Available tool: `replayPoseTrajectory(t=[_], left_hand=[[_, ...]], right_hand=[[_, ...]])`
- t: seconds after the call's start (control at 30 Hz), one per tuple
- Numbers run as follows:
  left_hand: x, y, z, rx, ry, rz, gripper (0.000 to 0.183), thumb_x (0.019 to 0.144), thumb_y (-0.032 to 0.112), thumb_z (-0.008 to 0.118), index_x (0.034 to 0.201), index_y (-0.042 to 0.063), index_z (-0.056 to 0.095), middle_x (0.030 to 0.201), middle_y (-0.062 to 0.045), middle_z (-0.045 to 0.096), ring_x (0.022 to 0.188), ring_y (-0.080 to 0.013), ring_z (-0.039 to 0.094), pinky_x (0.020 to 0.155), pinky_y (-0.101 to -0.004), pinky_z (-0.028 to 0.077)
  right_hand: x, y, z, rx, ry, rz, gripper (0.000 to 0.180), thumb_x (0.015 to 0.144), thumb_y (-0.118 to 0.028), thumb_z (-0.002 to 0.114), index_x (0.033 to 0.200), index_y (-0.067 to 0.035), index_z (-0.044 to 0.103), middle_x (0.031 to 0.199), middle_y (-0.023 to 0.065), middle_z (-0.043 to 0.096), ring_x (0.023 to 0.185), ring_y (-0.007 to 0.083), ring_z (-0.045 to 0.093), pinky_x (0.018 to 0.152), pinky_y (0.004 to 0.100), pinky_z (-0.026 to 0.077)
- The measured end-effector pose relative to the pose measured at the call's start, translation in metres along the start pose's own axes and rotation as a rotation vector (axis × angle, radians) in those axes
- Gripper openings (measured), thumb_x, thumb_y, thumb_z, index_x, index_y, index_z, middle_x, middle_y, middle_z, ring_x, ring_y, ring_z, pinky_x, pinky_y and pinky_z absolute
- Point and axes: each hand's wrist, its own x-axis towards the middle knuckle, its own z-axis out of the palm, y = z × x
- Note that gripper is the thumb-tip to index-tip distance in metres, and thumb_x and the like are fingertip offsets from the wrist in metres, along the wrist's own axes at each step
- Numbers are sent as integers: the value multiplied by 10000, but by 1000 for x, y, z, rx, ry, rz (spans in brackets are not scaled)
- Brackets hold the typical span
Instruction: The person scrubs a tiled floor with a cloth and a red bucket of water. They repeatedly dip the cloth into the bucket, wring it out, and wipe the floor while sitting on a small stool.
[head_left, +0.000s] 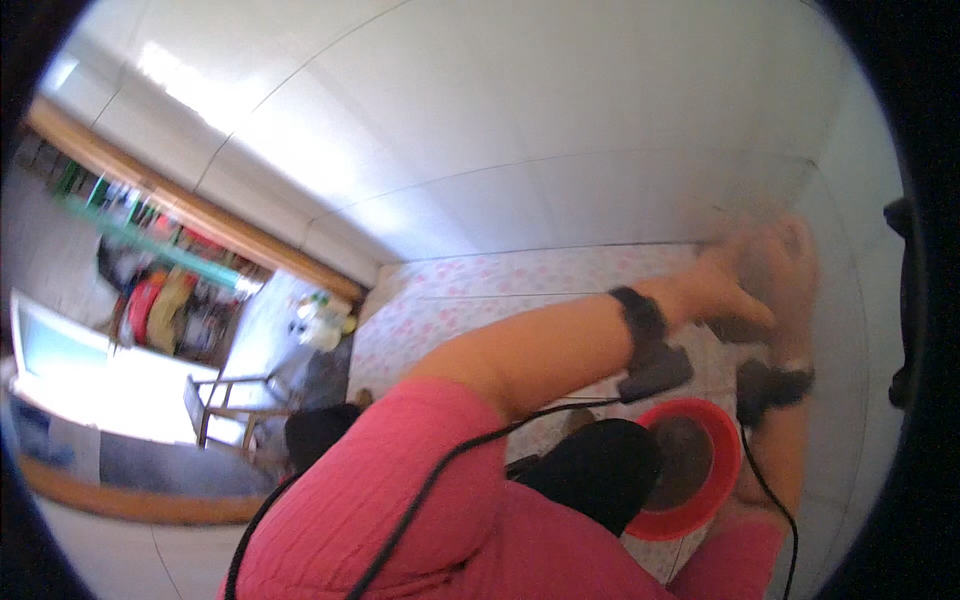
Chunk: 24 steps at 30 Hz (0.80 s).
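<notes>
My left hand (716, 289) reaches to the right, close to the corner of the white tiled walls, and is blurred by motion. Close beside it is my right hand (796, 281), also blurred. A greyish, indistinct patch (754, 270) shows between the two hands, and a dark shape (739, 328) under the left one; what they are cannot be made out. Black straps with cables wrap both wrists. Below the hands, a red plastic basin (726, 450) holds dark, murky liquid (681, 461) and stands on the floor beside my black-clad knee.
Pink-patterned floor tiles (465, 300) meet a white tiled wall (570, 97). To the left, a doorway with a wooden frame (187, 210) opens onto another area. A wooden chair (240, 411), a green shelf rack (142, 229) and a bright window or door (112, 382) show there.
</notes>
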Motion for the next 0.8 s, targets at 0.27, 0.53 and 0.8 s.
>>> replayPoseTrajectory(t=[0.27,0.53,0.8], left_hand=[[-99,54,1,-617,-56,-439,519,688,243,818,1068,28,537,695,-73,585,454,-138,502,372,-295,381],[-136,75,-16,-1147,-448,-556,376,762,200,787,1041,31,600,738,-91,638,478,-184,571,397,-286,448],[-166,105,-57,-789,-456,-414,451,704,252,843,992,61,553,677,-45,585,501,-151,555,414,-272,448]], right_hand=[[-62,-52,-31,585,-373,-131,634,862,-530,638,1250,-40,532,1342,145,486,1240,271,472,1043,397,377],[-52,-113,-25,990,-835,-143,539,688,-484,832,950,-80,590,1161,155,524,1012,262,600,862,327,527],[-59,-163,-14,611,-806,-327,343,600,-191,772,673,-101,450,770,55,493,726,170,518,669,288,431]])
